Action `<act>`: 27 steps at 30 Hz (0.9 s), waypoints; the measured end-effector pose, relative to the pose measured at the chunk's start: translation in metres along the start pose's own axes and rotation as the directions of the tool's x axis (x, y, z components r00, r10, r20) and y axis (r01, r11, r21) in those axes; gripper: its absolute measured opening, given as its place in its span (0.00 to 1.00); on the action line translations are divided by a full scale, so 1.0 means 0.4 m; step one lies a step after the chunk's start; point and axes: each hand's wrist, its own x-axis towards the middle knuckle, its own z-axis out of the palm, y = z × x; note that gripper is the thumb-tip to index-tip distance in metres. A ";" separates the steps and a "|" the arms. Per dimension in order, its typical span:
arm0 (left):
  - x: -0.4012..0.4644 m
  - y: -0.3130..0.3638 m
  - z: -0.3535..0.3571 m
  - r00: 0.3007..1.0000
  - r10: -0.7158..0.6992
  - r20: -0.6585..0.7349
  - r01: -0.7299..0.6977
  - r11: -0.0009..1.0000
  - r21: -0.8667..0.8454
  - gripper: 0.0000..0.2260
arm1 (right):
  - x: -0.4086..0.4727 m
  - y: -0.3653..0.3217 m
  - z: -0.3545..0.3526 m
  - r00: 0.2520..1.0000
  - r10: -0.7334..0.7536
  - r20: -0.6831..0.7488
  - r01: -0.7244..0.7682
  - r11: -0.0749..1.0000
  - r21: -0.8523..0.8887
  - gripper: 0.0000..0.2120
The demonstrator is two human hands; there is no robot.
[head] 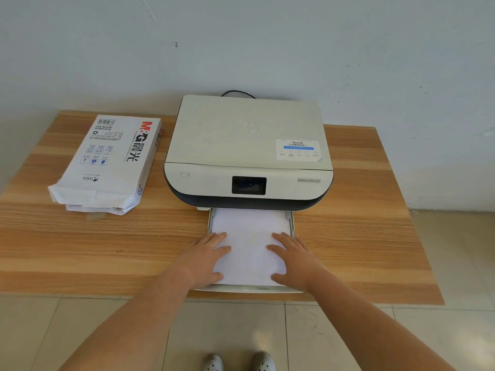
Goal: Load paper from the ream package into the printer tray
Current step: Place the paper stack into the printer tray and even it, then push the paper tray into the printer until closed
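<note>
paper stack (249, 245) lies in pulled-out tray (249, 289) | left hand (205, 259), right hand (296, 259) flat, spread, gripping nothing | next, likely: push tray into printer (247, 145)

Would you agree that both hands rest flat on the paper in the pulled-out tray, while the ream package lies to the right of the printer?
Not quite: the head view shows the ream package to the left of the printer. The rest holds: left hand and right hand rest flat on the paper in the pulled-out tray.

Head camera looks forward and down, close over the table (375, 210)
</note>
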 end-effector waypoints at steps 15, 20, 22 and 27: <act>0.045 -0.036 -0.040 0.846 -0.476 -0.239 0.393 0.861 -0.324 0.20 | 0.042 0.066 -0.052 0.808 0.589 0.033 -0.502 0.657 0.563 0.11; 0.066 -0.030 -0.034 0.854 -0.496 -0.156 0.424 0.838 -0.342 0.16 | 0.053 0.048 -0.047 0.802 0.597 0.039 -0.519 0.663 0.539 0.09; 0.076 -0.031 -0.034 0.853 -0.507 -0.122 0.430 0.817 -0.384 0.14 | 0.059 0.046 -0.050 0.791 0.611 0.039 -0.532 0.653 0.539 0.08; 0.095 -0.047 -0.036 0.852 -0.517 -0.082 0.442 0.795 -0.417 0.11 | 0.071 0.044 -0.063 0.803 0.590 0.090 -0.551 0.674 0.492 0.09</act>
